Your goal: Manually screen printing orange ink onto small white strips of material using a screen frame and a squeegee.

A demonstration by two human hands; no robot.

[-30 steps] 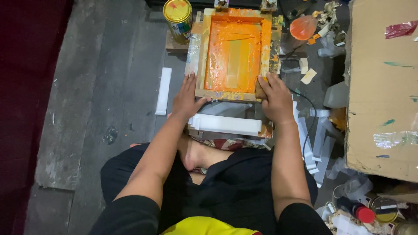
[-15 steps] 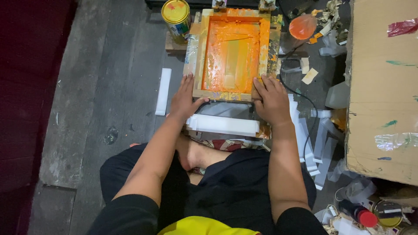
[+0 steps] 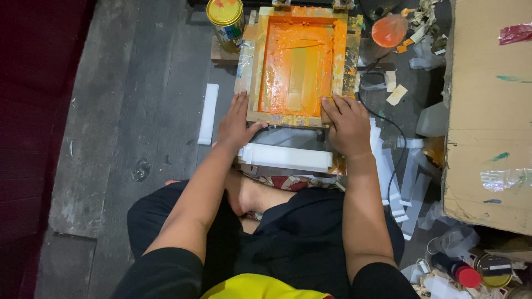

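Note:
A wooden screen-printing frame [image 3: 256,83], its mesh smeared with orange ink, lies flat on the floor in front of me. My left hand [image 3: 236,123] grips its near left corner, thumb hooked under the front rail. My right hand [image 3: 346,124] presses on the near right corner with fingers over the rail. A stack of white strips [image 3: 285,156] lies just below the frame, between my wrists. I sit cross-legged in black shorts, a bare foot [image 3: 255,195] showing.
A yellow-lidded tin can [image 3: 225,22] stands left of the frame's far end. An orange ink-covered container [image 3: 388,30] sits far right. A large cardboard box [image 3: 490,111] fills the right side. One white strip [image 3: 209,113] lies left; several strips [image 3: 402,177], a black cable, bottles lie right.
My right hand has shifted slightly left along the frame's near rail. The left hand stays at the left corner and the frame has hardly moved.

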